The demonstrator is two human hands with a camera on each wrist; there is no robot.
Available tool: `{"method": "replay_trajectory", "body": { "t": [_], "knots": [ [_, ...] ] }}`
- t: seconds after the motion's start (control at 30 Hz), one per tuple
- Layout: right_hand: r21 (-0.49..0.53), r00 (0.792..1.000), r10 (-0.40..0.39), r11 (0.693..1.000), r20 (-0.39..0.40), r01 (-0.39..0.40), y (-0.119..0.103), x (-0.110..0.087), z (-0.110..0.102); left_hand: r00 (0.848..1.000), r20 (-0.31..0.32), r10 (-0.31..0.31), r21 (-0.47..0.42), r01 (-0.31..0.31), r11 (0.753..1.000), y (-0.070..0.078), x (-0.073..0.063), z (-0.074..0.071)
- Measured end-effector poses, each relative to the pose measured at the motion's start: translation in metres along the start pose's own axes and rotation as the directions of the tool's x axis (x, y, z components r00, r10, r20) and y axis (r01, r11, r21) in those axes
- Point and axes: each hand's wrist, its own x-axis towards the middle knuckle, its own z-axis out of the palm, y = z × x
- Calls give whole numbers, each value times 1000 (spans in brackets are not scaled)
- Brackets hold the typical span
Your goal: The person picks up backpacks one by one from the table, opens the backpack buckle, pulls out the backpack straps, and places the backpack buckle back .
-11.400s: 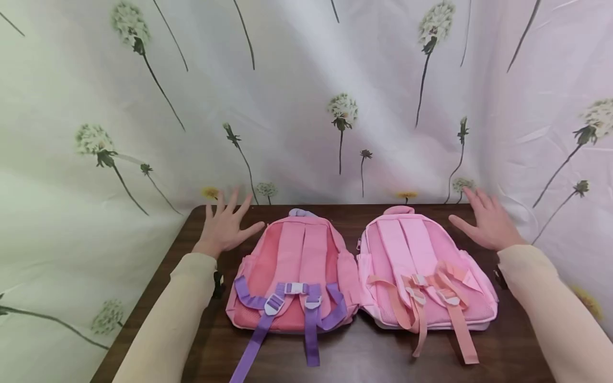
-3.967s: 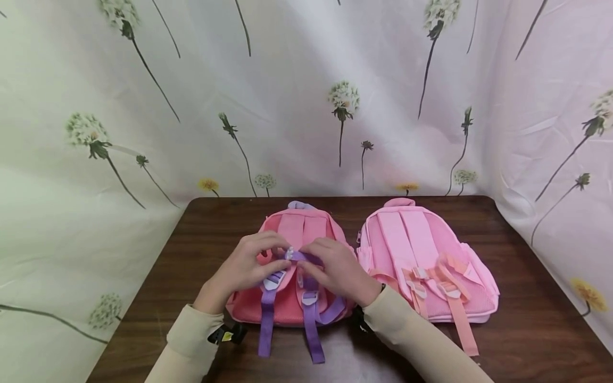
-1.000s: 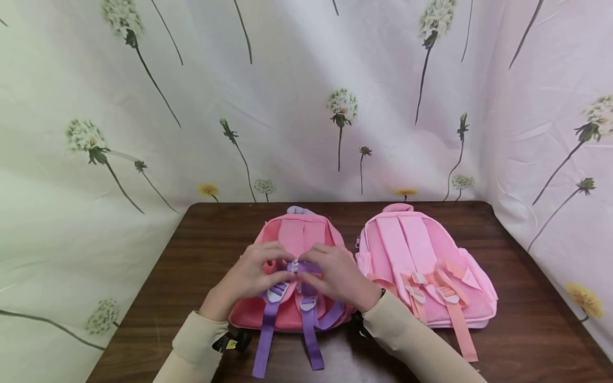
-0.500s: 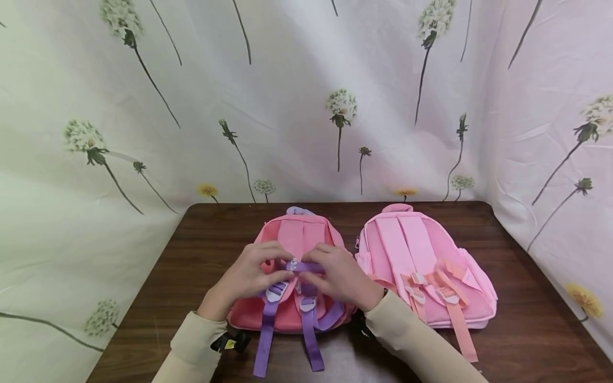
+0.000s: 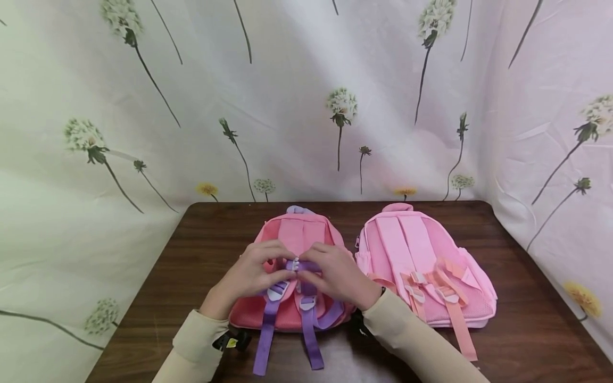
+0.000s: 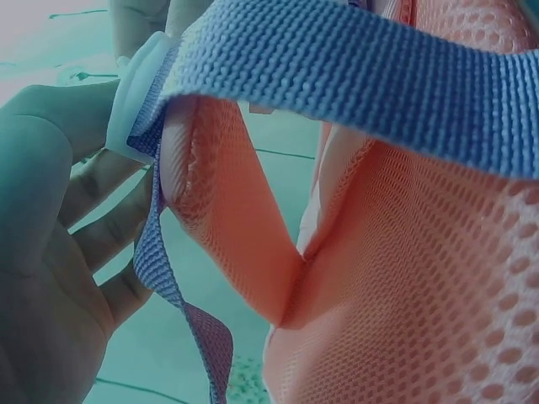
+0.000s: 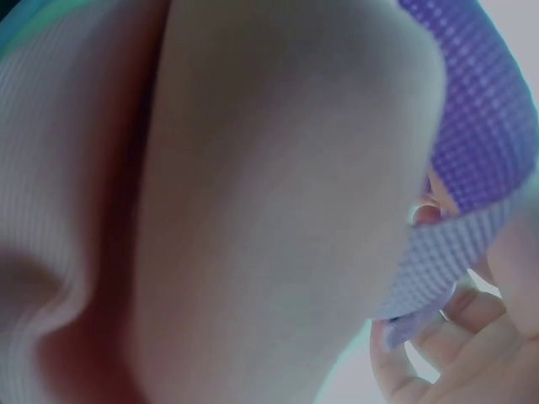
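A coral-pink backpack (image 5: 292, 229) lies back side up on the table, its purple straps trailing toward me. Over its middle, both hands meet at a small white buckle (image 5: 295, 264) on a purple strap (image 5: 308, 267). My left hand (image 5: 251, 271) pinches the buckle from the left between thumb and fingers. From the right, my right hand (image 5: 341, 274) pinches the purple strap close beside the buckle, fingertips nearly against the left ones. A white strap adjuster (image 6: 139, 97) shows near the left fingers in the left wrist view. The right wrist view is mostly blurred, with purple webbing (image 7: 488, 101) at its edge.
A lighter pink backpack (image 5: 421, 239) with peach straps (image 5: 462, 330) lies close on the right, also back side up. Beneath both is a dark wooden table (image 5: 206, 239). A dandelion-print curtain (image 5: 287, 106) hangs behind and along the sides.
Earlier both hands lay spread beside the backpacks; then they lifted the buckle strap. Over the last half second the right hand has shifted slightly left, closing the gap to the left fingertips.
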Motion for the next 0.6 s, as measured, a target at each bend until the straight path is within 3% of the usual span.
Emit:
{"method": "replay_trajectory", "body": {
  "t": [0.37, 0.6],
  "knots": [
    [57, 997, 68, 996, 48, -71, 1, -2, -4, 999, -29, 16, 4, -16, 1000, 0, -1, -1],
    [58, 998, 60, 996, 13, -61, 0, -2, -4, 999, -48, 17, 13, -17, 1000, 2, -1, -1]
  ]
}}
